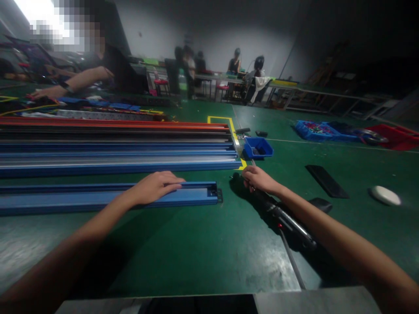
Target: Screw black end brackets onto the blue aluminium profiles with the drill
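A long blue metal rail lies along the left of the green table, with a black end piece at its right end. My left hand rests over the rail's far edge, its fingers closed round that edge. Right of the rail end, my right hand has its fingers pinched together; a thin rod-like thing shows at the fingers, too small to name. Below that hand and forearm lies a dark power tool with a silvery body and a cable.
Behind the rail lie several blue, black and orange rails. A blue bin stands past their ends. At right are a black flat piece, a white oval object and a red crate. A person's arm reaches across at far left.
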The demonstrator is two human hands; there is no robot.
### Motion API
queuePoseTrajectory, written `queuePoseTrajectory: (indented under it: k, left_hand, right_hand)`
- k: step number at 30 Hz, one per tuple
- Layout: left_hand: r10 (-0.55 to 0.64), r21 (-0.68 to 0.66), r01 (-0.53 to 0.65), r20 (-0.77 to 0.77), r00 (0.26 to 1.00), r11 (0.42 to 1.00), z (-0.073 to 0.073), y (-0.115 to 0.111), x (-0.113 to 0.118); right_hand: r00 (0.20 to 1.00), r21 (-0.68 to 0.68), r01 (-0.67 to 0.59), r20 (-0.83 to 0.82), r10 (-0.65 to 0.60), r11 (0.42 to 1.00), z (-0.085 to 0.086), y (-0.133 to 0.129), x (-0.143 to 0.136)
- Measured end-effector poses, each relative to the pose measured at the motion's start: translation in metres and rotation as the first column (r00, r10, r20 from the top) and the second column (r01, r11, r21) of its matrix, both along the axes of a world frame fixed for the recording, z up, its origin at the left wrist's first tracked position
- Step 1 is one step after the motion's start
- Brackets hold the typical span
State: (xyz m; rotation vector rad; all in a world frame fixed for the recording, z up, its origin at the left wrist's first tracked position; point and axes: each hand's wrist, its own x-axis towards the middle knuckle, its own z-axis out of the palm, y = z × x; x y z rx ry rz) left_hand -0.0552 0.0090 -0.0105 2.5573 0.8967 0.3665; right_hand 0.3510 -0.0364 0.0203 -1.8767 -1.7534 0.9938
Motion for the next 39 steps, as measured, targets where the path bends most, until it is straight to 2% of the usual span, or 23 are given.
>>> queuePoseTrajectory:
  k: [4, 7, 10, 12, 16, 20, 30, 39]
  left_hand:
    - [-0.002, 0.003, 0.002, 0.009, 1.0, 1.0, -0.001, 0.001, -0.001]
    - [0.004, 0.009, -0.004, 0.019, 1.0, 1.0, -0.001, 0.001, -0.001]
    - [0.006, 0.015, -0.006, 0.014, 1.0, 1.0, -0.001, 0.001, -0.001]
    - [0.007, 0.02, -0.007, 0.001, 1.0, 1.0, -0.002, 0.002, -0.002]
    - [0.016, 0.02, -0.016, -0.015, 1.0, 1.0, -0.001, 0.001, -0.002]
    - [0.033, 0.019, -0.033, -0.015, 0.999, 0.999, 0.002, -0.002, 0.001]
    - [0.037, 0.013, -0.037, -0.006, 0.999, 0.999, 0.004, -0.003, 0.001]
    - [0.054, 0.004, -0.054, -0.023, 0.998, 0.999, 0.0, -0.002, 0.0]
  right_hand:
    - [0.974, -0.113, -0.09, -0.215, 0.064, 0.99, 0.004, 0.013, 0.007]
    - [0.966, -0.133, -0.108, -0.248, 0.073, 0.985, 0.009, 0.028, 0.011]
    - [0.943, -0.202, -0.227, -0.29, 0.163, 0.953, 0.011, 0.041, 0.01]
    - [0.94, -0.201, -0.261, -0.275, 0.201, 0.944, 0.009, 0.044, 0.008]
    - [0.937, -0.157, -0.266, -0.273, 0.217, 0.951, 0.001, 0.041, 0.007]
    - [0.92, -0.167, -0.27, -0.335, 0.203, 0.948, -0.002, 0.038, 0.009]
    - [0.908, -0.211, -0.283, -0.373, 0.191, 0.935, 0.004, 0.038, 0.01]
    - [0.891, -0.279, -0.268, -0.435, 0.127, 0.922, 0.005, 0.039, 0.013]
